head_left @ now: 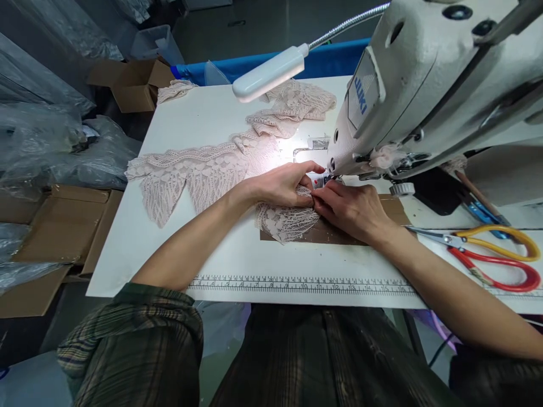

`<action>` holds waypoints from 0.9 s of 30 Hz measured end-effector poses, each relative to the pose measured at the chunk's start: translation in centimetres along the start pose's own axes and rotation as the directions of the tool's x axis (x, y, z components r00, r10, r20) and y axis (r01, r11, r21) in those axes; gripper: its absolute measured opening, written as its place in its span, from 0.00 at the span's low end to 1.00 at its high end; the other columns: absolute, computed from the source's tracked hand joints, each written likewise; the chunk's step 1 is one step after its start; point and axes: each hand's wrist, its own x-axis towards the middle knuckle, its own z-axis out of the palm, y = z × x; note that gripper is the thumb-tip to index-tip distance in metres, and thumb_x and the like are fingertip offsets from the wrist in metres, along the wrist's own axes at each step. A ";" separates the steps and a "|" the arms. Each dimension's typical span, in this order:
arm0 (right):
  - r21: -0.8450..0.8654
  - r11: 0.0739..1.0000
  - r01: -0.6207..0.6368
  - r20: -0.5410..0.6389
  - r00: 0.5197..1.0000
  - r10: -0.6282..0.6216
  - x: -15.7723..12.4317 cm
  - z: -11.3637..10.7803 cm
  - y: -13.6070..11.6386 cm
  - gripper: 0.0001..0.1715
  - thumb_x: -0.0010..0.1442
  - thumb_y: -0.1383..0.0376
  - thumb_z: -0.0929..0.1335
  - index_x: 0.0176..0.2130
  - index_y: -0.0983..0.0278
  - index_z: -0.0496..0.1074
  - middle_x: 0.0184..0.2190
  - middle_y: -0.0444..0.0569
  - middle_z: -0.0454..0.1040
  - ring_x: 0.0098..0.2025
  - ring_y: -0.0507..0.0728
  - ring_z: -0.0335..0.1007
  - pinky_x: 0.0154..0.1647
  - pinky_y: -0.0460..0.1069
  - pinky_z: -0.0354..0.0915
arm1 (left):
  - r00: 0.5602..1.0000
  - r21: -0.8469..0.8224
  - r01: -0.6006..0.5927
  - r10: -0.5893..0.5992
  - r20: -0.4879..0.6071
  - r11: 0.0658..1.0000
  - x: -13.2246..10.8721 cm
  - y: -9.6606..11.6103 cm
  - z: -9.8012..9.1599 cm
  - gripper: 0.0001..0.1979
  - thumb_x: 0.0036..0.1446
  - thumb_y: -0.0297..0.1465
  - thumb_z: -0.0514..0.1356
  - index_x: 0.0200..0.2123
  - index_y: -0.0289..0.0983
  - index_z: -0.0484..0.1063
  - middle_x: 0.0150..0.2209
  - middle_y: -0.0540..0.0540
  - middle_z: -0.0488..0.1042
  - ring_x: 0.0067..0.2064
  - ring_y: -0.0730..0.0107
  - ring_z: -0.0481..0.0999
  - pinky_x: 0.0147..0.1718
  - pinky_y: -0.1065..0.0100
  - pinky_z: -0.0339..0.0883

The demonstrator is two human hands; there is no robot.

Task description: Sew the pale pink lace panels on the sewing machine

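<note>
A pale pink length of lace [212,167] lies across the white sewing table, with pointed scallops along its lower side. Its near end is gathered in front of the sewing machine [360,102]. My left hand [282,185] grips this lace, thumb and fingers bent, with the forefinger reaching toward the presser foot area. Close against it, my right hand [348,206] pinches the lace edge just below the needle area. The hands hide the exact spot where the fingertips meet. Under the lace and right hand is a strip of brown tape or card [331,234].
Yellow-and-red handled scissors [492,249] lie at the right. A lamp [271,73] on a bendy neck hangs over the table. A printed ruler [297,286] runs along the front edge. Cardboard boxes [131,85] and plastic bags [42,141] stand at the left.
</note>
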 end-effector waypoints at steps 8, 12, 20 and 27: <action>0.177 0.963 -0.203 -0.037 0.976 0.213 0.0 1.1 -0.7 0.14 0.63 0.62 0.62 0.32 0.64 0.74 0.29 0.49 0.76 0.28 0.53 0.63 0.29 0.50 0.47 | 1.000 0.002 0.003 -0.003 0.006 1.000 -0.1 0.5 0.2 0.34 0.56 0.29 0.63 0.65 0.32 0.60 0.47 0.41 0.80 0.41 0.68 0.78 0.44 0.66 0.67; 0.423 0.852 -0.309 -0.070 0.926 0.371 -0.2 1.6 -1.1 0.11 0.59 0.60 0.65 0.29 0.63 0.71 0.28 0.47 0.75 0.27 0.51 0.63 0.28 0.48 0.54 | 1.000 0.003 0.006 -0.006 0.011 1.000 -0.1 0.4 0.1 0.33 0.56 0.30 0.64 0.64 0.34 0.60 0.45 0.44 0.81 0.39 0.70 0.78 0.43 0.67 0.67; 0.695 0.550 -0.463 0.113 0.826 0.553 0.3 0.9 -1.9 0.11 0.52 0.59 0.69 0.25 0.63 0.68 0.20 0.42 0.68 0.21 0.48 0.57 0.24 0.46 0.56 | 0.999 -0.032 -0.034 0.035 0.029 0.999 0.1 -0.4 0.0 0.33 0.55 0.33 0.66 0.62 0.35 0.61 0.39 0.48 0.82 0.37 0.71 0.78 0.43 0.67 0.68; 0.712 0.491 -0.501 0.163 0.799 0.579 0.4 0.6 -1.8 0.09 0.51 0.60 0.68 0.25 0.63 0.68 0.19 0.42 0.67 0.21 0.48 0.57 0.22 0.45 0.55 | 0.999 -0.044 -0.047 0.048 0.025 0.998 0.0 -0.3 0.0 0.34 0.55 0.33 0.67 0.63 0.35 0.61 0.41 0.46 0.82 0.39 0.70 0.78 0.45 0.66 0.67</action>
